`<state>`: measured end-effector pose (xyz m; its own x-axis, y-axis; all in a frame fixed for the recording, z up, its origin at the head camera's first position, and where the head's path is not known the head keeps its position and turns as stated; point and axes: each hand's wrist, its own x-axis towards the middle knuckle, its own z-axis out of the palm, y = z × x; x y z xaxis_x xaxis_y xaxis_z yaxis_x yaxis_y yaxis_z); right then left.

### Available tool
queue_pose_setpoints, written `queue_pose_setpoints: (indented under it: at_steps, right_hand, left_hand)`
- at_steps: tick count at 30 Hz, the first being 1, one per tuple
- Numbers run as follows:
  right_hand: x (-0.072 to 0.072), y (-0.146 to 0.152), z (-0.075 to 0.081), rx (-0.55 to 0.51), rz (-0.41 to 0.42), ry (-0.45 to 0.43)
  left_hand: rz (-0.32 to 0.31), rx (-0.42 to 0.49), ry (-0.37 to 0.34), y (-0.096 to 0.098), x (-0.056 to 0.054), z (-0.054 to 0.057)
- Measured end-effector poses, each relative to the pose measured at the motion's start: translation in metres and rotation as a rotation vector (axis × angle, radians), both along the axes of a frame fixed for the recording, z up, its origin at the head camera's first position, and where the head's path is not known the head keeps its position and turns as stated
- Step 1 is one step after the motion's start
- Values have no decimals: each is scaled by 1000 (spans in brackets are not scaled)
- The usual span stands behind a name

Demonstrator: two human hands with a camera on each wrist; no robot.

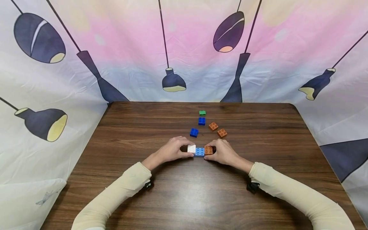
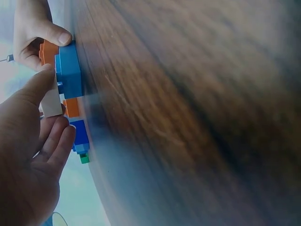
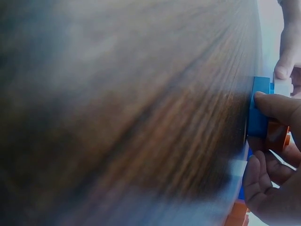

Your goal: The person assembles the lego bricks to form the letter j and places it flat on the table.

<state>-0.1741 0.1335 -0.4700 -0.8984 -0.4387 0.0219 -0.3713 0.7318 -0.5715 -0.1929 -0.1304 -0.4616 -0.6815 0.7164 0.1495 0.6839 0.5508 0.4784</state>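
Head view: Left hand (image 1: 176, 149), thumb and fingers narrowed on a small white plastic brick (image 1: 191, 148). Right hand (image 1: 224, 152), pinching a squarish orange plastic brick with studs (image 1: 208, 150). Between the two grips, one oblong light-blue plastic brick with studs (image 1: 199, 151); the orange piece sits on its right end, the white piece at its left end. Beyond the left fingertips, one squarish dark-blue plastic brick (image 1: 194, 132); farther out from the grips, a second dark-blue brick (image 1: 202, 121). Beyond the right hand, two loose orange studded bricks (image 1: 213, 126) (image 1: 222, 133). Farthest from both hands, one small green plastic brick (image 1: 202, 113). Under all, a dark brown wood-grain table (image 1: 172, 204). Nearer the wearer than the grips, two cream sleeves (image 1: 115, 195).

Left wrist view: White brick between the left thumb and fingers, over the studs of the light-blue brick; whether fully seated, cannot tell. Right thumb against the light-blue piece. Past the left fingers, orange, dark-blue and green bricks, partly hidden.

Right wrist view: Light-blue brick upright on the table, right thumb laid on its side; held orange brick above it, within the right grip. Left thumb at the white brick, beyond the right hand.
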Motion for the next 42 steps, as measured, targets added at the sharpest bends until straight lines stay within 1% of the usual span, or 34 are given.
queue_pose_setpoints:
  at_steps: [7, 11, 19, 24, 27, 33, 42]
  right_hand:
    - [0, 0, 0, -9, 4, -9]
    - [1, 0, 0, -9, 10, -8]
    - [1, 0, 1, -14, 4, -19]
    - [1, 0, 0, -17, 2, -20]
    - [0, 0, 0, -19, -2, -21]
    - [0, 0, 1, -23, -8, -30]
    - [0, 0, -2, -29, -4, -19]
  left_hand:
    - [6, -8, 43, 3, 1, 1]
    - [11, -14, 56, 5, 3, 3]
    - [33, -19, 37, 7, 2, 2]
    - [31, -17, 34, 8, 1, 0]
    - [35, -35, 36, 8, 0, -1]
    - [48, -75, 43, 11, 0, 2]
    - [44, -2, -26, 11, 0, -4]
